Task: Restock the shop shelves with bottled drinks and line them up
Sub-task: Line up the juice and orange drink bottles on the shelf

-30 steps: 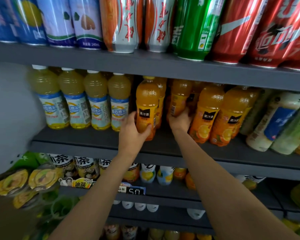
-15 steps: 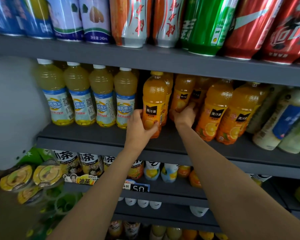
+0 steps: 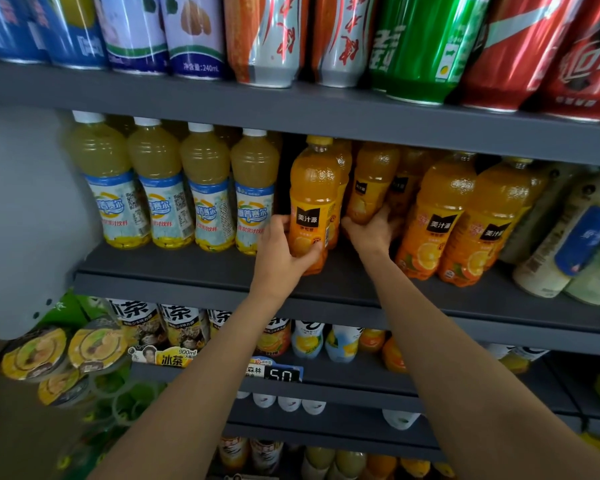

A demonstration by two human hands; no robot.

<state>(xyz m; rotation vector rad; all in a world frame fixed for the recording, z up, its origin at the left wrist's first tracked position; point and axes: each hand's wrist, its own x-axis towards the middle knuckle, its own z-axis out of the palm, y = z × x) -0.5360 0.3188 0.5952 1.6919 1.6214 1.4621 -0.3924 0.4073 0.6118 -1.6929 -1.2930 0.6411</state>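
Observation:
On the grey middle shelf [image 3: 194, 271] stand orange juice bottles. My left hand [image 3: 281, 251] grips the lower part of the front orange juice bottle [image 3: 314, 188], which stands upright near the shelf's front. My right hand [image 3: 369, 230] reaches further back and curls round the base of a second orange juice bottle [image 3: 371, 181] behind it. Two more orange bottles [image 3: 440, 209] stand to the right, slightly tilted in the wide-angle view.
Several pale yellow pear-drink bottles [image 3: 160, 181] stand in a row left of my hands. Cans [image 3: 267, 36] line the shelf above. White and green bottles [image 3: 568, 237] fill the right end. Lower shelves hold tea and juice bottles [image 3: 187, 323]; cup lids [image 3: 63, 351] lie at the left.
My right hand has slid left and lower on the rear orange bottle, closer to my left hand. My left hand keeps its grip on the front bottle. The camera has tilted a little upward.

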